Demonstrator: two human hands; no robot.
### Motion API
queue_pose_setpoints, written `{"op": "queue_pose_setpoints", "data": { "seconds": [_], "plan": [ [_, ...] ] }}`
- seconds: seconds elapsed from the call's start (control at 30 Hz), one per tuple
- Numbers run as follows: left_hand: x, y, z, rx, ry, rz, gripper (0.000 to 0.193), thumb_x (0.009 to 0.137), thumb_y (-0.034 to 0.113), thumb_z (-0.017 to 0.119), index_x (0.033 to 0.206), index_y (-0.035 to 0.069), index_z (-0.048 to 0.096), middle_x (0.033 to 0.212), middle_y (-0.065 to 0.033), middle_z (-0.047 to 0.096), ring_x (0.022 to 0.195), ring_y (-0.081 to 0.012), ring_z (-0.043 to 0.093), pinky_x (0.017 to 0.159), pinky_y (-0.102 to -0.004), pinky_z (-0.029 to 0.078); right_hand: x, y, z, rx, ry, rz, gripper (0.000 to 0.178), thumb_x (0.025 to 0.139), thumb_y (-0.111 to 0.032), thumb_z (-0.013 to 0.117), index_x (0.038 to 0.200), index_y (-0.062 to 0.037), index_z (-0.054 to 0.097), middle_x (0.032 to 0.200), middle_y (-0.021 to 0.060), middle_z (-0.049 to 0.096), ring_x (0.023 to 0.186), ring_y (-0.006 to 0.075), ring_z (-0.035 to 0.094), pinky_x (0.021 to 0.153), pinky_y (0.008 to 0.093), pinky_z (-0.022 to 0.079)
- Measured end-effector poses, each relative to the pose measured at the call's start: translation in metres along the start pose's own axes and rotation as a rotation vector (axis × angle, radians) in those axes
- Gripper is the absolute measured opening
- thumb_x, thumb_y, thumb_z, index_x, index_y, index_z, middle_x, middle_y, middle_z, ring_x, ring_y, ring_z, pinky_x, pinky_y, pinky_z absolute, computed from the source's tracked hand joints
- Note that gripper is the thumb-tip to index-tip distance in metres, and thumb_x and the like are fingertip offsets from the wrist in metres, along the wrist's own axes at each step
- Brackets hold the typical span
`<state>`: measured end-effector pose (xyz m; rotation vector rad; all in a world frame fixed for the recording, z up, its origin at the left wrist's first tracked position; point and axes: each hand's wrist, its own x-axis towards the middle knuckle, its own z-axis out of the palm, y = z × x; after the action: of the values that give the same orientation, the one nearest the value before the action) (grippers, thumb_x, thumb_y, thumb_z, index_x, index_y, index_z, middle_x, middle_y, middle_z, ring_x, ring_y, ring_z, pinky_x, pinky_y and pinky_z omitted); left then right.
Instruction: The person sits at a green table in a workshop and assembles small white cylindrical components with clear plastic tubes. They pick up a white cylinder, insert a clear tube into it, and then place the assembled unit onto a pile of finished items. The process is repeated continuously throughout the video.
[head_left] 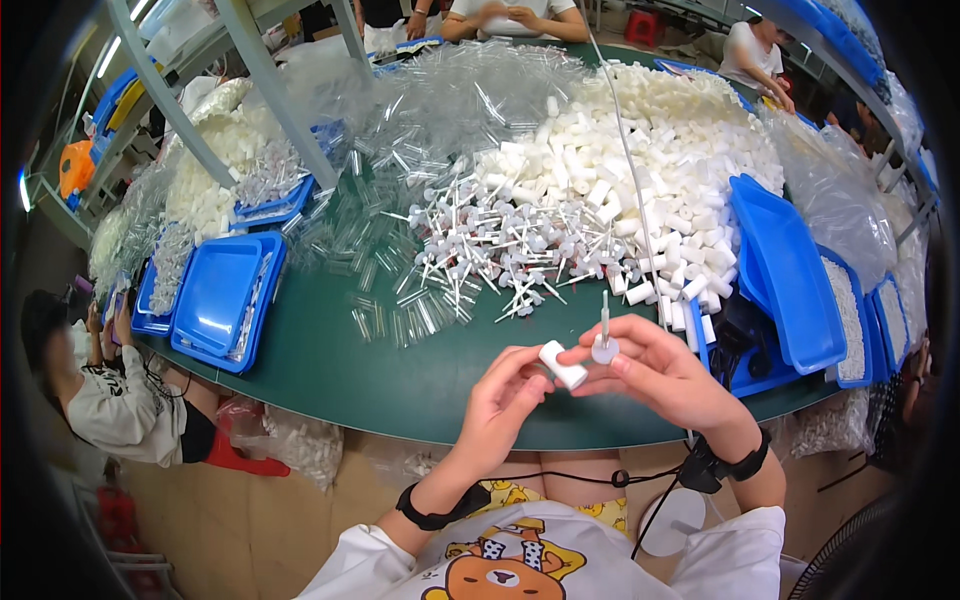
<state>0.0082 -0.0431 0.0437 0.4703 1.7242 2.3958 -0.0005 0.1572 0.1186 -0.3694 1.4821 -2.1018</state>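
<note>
Over the near edge of the green table, both my hands are raised close together. My left hand (503, 393) has its fingers closed on a short white plastic cylinder (563, 365), which is tilted between the two hands. In my right hand (665, 372), thumb and fingers pinch a thin white stem with a round translucent disc (605, 347), its stem pointing up. The right fingertips come close to the cylinder; whether they touch it I cannot tell. Beyond my hands lies a pile of similar disc-ended stems (510, 240), beside a large heap of white cylinders (640, 150).
Clear tubes (430, 110) are heaped at the far middle. Blue trays stand left (222, 300) and right (790, 280) on the green table (400, 390). A white cable (628, 150) hangs across the heap. Grey posts (270, 90) rise at left. Other people (520, 18) sit around the table.
</note>
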Motion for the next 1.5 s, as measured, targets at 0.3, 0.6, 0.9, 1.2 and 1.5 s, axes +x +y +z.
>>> {"op": "queue_pose_setpoints", "data": {
  "seconds": [0.3,0.6,0.9,1.2,1.5],
  "plan": [
    [-0.011,0.004,-0.002,-0.422,0.08,-0.188,0.025,0.087,0.014,0.059,0.108,0.004,0.048,0.101,-0.0027,0.052,0.095,-0.012,0.05,0.081,-0.0265,0.041,-0.013,0.021,0.007,-0.054,0.091,-0.073,0.031,0.095,-0.009,0.04,0.123,0.0027,0.042,0.115,0.0165,0.056,0.108,0.0212,0.054,0.096,0.0339,0.041],
    [-0.019,0.007,-0.014,-0.363,0.048,-0.059,0.02,0.081,0.011,0.066,0.089,0.006,0.048,0.097,-0.0048,0.049,0.111,-0.025,0.049,0.09,-0.0383,0.044,-0.033,0.027,0.001,-0.091,0.084,-0.013,0.036,0.092,-0.003,0.044,0.127,0.0029,0.042,0.104,0.0132,0.061,0.1,0.0178,0.057,0.091,0.0311,0.043],
    [-0.017,0.01,-0.01,-0.383,0.103,-0.192,0.024,0.082,0.009,0.064,0.096,0.004,0.045,0.107,-0.0165,0.057,0.097,-0.0311,0.06,0.078,-0.038,0.054,-0.035,0.035,-0.006,-0.112,0.178,-0.179,0.036,0.082,0.003,0.058,0.117,0.0042,0.051,0.097,0.0076,0.058,0.089,0.0113,0.055,0.08,0.0246,0.044],
    [-0.013,0.013,0.002,-0.22,0.051,-0.27,0.036,0.082,0.002,0.06,0.116,-0.004,0.049,0.105,-0.0213,0.06,0.091,-0.0271,0.063,0.076,-0.0334,0.053,-0.028,0.04,0.004,0.026,0.081,-0.045,0.035,0.084,0.003,0.056,0.119,0.006,0.049,0.106,0.0112,0.057,0.089,0.0111,0.054,0.077,0.024,0.045],
    [-0.014,0.017,0.004,-0.242,-0.004,-0.331,0.039,0.084,-0.001,0.059,0.121,-0.005,0.049,0.109,-0.018,0.059,0.096,-0.0213,0.061,0.084,-0.0293,0.05,-0.026,0.031,0.009,0.144,0.138,0.035,0.026,0.085,-0.001,0.057,0.11,0.0048,0.051,0.089,0.0096,0.062,0.082,0.0128,0.058,0.078,0.0297,0.046]
  ]
}}
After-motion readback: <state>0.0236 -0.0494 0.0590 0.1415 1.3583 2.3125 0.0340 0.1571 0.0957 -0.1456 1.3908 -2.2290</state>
